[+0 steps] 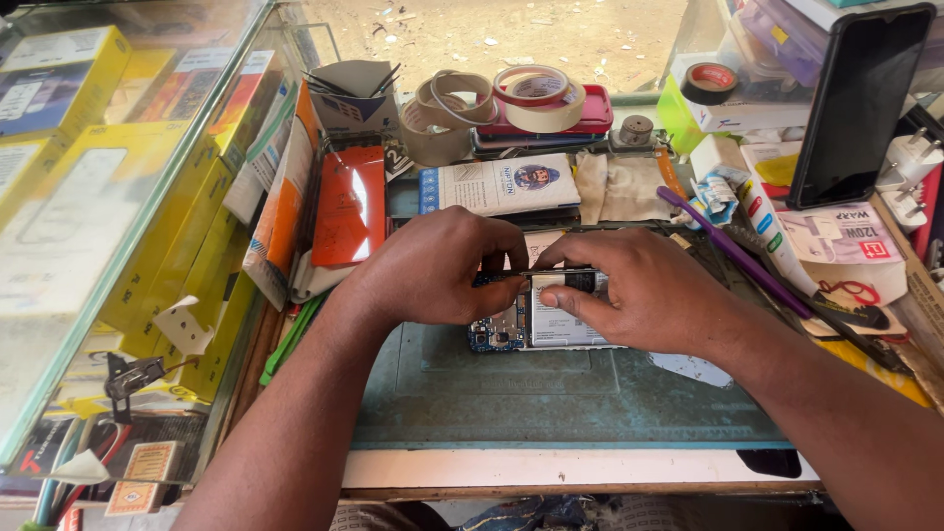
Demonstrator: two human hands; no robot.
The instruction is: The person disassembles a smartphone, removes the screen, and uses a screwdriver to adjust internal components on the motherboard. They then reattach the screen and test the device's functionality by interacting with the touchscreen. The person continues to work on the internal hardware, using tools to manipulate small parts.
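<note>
An opened phone [536, 326] with a bare blue circuit board and a pale battery lies on a green work mat [551, 393]. My left hand [433, 267] rests on the phone's left end, fingers curled over its top edge. My right hand [644, 287] covers the right end, thumb pressed on the battery and fingertips pinching a thin dark strip [551, 270] along the top edge together with the left hand. Most of the phone's right half is hidden under my right hand.
Rolls of tape [536, 98] and a stack of phones sit at the back. A black phone [855, 103] leans upright at the right. A purple tool [733, 251] lies beside my right hand. Yellow boxes fill a glass case [118, 197] at the left.
</note>
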